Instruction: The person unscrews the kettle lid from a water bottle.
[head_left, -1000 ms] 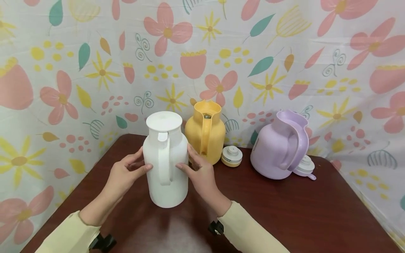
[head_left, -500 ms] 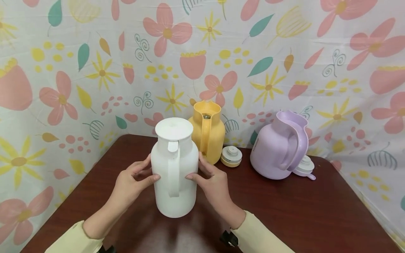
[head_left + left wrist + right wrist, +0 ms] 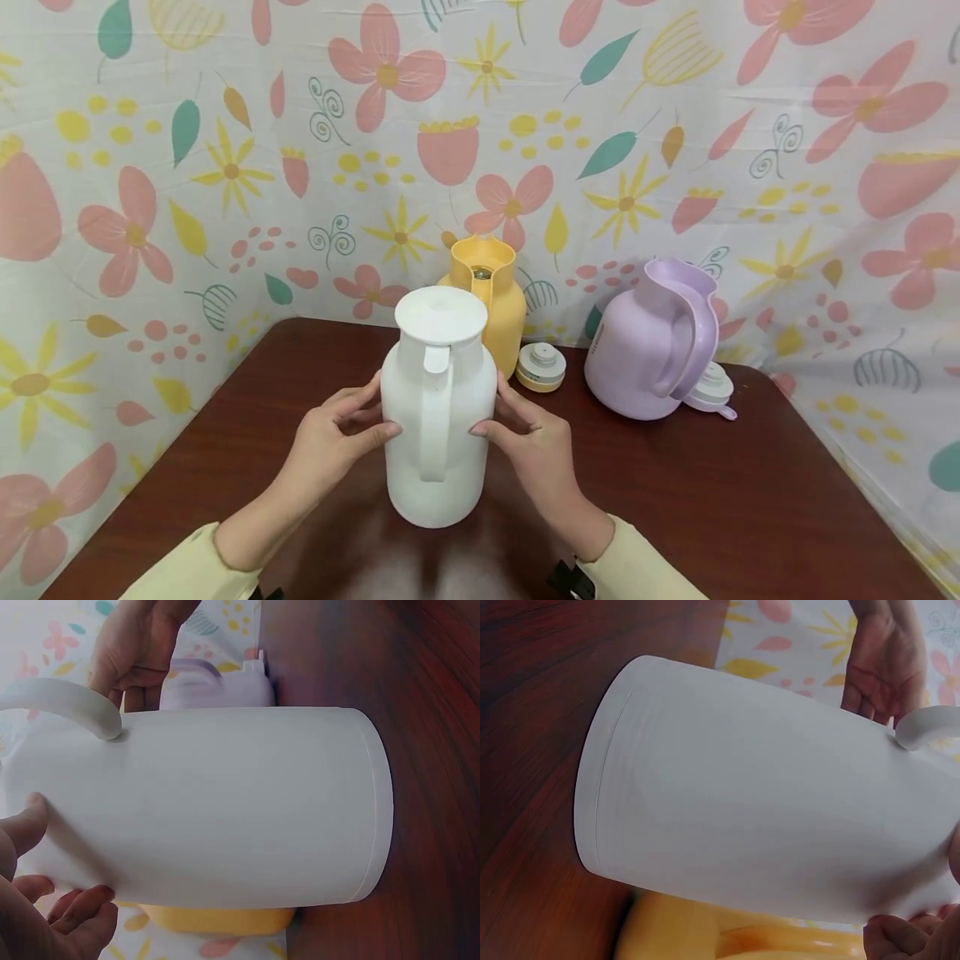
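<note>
A white insulated jug (image 3: 465, 442) with a flat round lid (image 3: 441, 314) stands upright in the head view, its handle (image 3: 434, 433) facing me. My left hand (image 3: 330, 446) grips its left side, thumb on the front and fingers reaching round behind. Opposite it, my right hand (image 3: 540, 450) holds the right side the same way. The left wrist view shows the jug's smooth body (image 3: 232, 806) and bottom edge close over the dark tabletop. Part of each hand's fingers is hidden behind the jug.
Behind the white jug is a yellow jug (image 3: 506, 321) without its lid, partly covered. Its yellow-and-white stopper (image 3: 542, 367) lies beside it. A lilac jug (image 3: 630, 358) stands further right, with a stopper (image 3: 711, 388) behind it. A floral curtain (image 3: 480, 125) borders the brown table (image 3: 712, 500).
Both hands have moved the white jug to the right and nearer to me, keeping their grip on its sides. The head view has shifted slightly. The other jugs stay in place.
</note>
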Available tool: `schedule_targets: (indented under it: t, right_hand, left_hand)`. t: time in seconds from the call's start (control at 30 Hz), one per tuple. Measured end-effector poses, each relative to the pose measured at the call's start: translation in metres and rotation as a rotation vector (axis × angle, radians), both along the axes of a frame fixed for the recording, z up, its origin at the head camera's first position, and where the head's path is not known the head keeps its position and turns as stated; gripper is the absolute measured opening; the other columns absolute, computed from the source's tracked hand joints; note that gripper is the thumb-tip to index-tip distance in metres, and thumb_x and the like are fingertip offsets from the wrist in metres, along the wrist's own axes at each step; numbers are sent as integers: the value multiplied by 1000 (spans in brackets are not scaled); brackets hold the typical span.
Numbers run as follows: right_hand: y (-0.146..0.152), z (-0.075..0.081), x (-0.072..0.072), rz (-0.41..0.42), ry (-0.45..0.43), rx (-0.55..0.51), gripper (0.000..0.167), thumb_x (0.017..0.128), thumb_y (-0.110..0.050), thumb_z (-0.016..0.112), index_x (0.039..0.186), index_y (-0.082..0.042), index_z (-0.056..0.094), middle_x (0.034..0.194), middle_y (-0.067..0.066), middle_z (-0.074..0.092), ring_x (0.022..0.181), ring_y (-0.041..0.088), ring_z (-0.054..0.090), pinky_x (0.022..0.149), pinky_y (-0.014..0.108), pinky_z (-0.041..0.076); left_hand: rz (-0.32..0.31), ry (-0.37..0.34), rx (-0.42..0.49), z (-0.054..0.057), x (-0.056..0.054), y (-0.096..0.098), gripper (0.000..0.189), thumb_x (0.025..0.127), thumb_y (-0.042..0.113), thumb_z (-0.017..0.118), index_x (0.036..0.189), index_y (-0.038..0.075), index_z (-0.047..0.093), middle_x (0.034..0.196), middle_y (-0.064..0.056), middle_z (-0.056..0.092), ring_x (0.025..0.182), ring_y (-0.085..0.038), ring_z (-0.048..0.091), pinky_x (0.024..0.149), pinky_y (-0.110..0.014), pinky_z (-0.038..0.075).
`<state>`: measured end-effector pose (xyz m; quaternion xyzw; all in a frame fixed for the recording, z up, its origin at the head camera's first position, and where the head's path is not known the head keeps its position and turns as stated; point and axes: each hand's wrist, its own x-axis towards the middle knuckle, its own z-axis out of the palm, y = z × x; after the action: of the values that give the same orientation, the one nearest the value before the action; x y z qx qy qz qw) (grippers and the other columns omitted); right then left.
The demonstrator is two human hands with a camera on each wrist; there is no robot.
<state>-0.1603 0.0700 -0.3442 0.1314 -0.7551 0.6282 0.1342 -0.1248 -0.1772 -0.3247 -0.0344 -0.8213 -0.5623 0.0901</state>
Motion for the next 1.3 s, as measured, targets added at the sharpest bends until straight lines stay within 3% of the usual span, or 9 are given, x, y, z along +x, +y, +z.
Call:
schedule_targets:
  t: [0.23,0.43,0.83,1.1,1.3]
  right_hand:
    - [11,-1,6,-31,46,2,65,73,-3,86,134,-5,63,134,8,66,109,-8,67,91,14,54]
    - [18,-2,11,-72,83,-11,63,69,1,86,129,1,65,131,11,66,109,-10,66,89,12,55]
    - [35,1,18,-129,50,-30,63,67,5,87,127,1,67,123,-15,69,106,-10,68,86,13,56]
    - [42,-3,17,-142,133,37,67,65,6,88,129,-1,67,125,-10,68,105,-12,67,85,12,56]
    - [47,-4,17,-109,229,54,71,66,9,86,134,0,65,129,-25,65,101,-9,70,79,18,60]
  left_hand:
    - [-36,-14,18,-2,-1,10,64,89,17,79,147,14,53,136,-12,64,122,-31,70,90,-23,59]
    - [-82,-30,64,-3,-1,18,65,89,16,79,148,14,52,138,-14,62,124,-33,68,91,-31,61]
    - [-133,-5,98,-3,-3,34,65,89,14,79,148,10,51,136,-17,61,121,-35,69,90,-30,61]
    - [-139,58,43,-4,-6,36,64,87,16,82,145,11,56,130,-16,65,116,-32,72,86,-29,62]
    - [-155,99,-56,-2,-10,33,65,87,20,82,146,11,56,130,-13,67,115,-30,73,85,-31,62]
